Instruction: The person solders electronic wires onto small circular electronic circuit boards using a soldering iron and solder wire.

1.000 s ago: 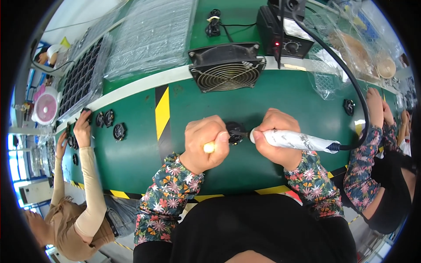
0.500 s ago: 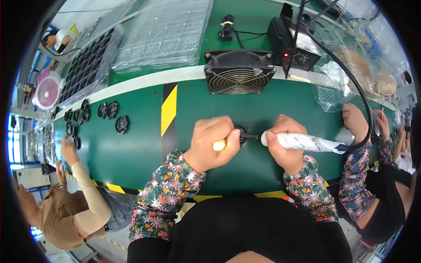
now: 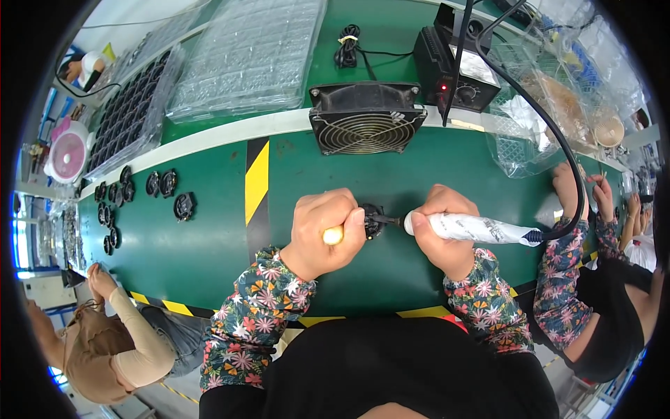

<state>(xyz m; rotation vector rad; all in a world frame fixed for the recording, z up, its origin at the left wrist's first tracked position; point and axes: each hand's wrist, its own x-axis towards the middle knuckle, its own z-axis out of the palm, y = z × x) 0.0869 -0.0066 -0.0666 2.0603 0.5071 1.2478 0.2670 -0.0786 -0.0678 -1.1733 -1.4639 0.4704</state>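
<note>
My left hand (image 3: 321,234) is closed, with a round yellow end (image 3: 333,235) sticking out of the fist; the rest of that thing is hidden. At its fingertips is a small round black part (image 3: 373,222), partly covered by the fingers, which seem to hold it. My right hand (image 3: 447,227) is closed round a soldering iron (image 3: 481,229) with a white-wrapped handle. The iron's dark tip points left and reaches the black part. A thick black cable (image 3: 569,157) runs from the handle up to the back.
A black fan (image 3: 368,119) stands ahead of my hands, beside a black control box (image 3: 457,70) with a red light. Several round black parts (image 3: 183,207) lie at left. Clear plastic trays (image 3: 244,59) and a black-celled tray (image 3: 129,115) are behind. Co-workers sit on both sides.
The view has shifted slightly, so things sit a little further left. My hands keep their grips, with the iron's tip still at the black part. The left co-worker's hand has drawn back from the parts.
</note>
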